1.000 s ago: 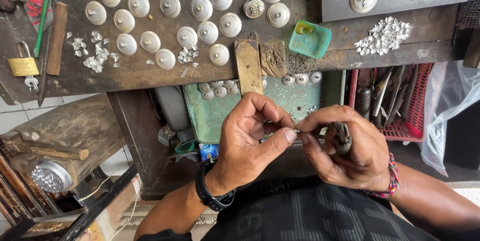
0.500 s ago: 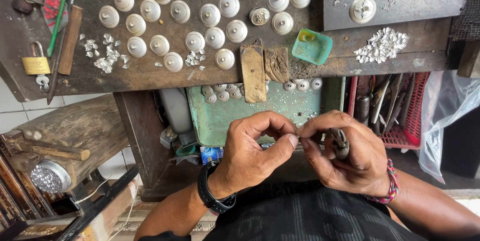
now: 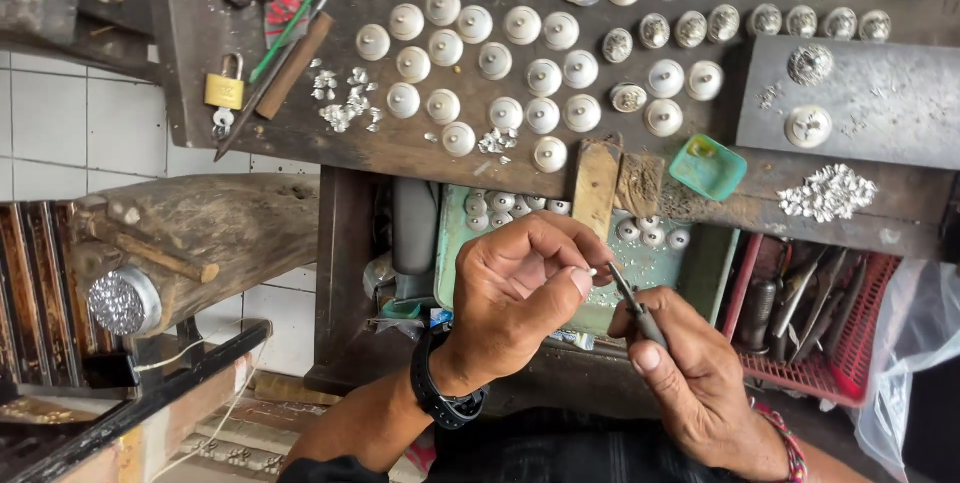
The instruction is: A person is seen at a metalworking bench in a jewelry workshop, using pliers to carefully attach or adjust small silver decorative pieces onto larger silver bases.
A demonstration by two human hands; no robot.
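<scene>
Pale metal glints between the left hand (image 3: 520,293) fingertips — a tiny piece (image 3: 592,272), too small to make out, pinched between thumb and forefinger just below the edge of the worktop (image 3: 420,148). The right hand (image 3: 690,373) has its grip clenched round a pair of pliers (image 3: 632,303), whose tips point up and left at the piece and look to touch it. A black wristwatch (image 3: 445,403) sits on the left wrist and a beaded bracelet (image 3: 785,438) on the right. Behind the hands lies a green tray (image 3: 460,243) with a few white domed buttons, and above it the dark wooden worktop carries rows of the same round buttons (image 3: 545,78), a small teal dish (image 3: 708,167) and a brass padlock (image 3: 225,86) — all well apart from the hands. A red basket (image 3: 850,353) of tools stands to the right.
</scene>
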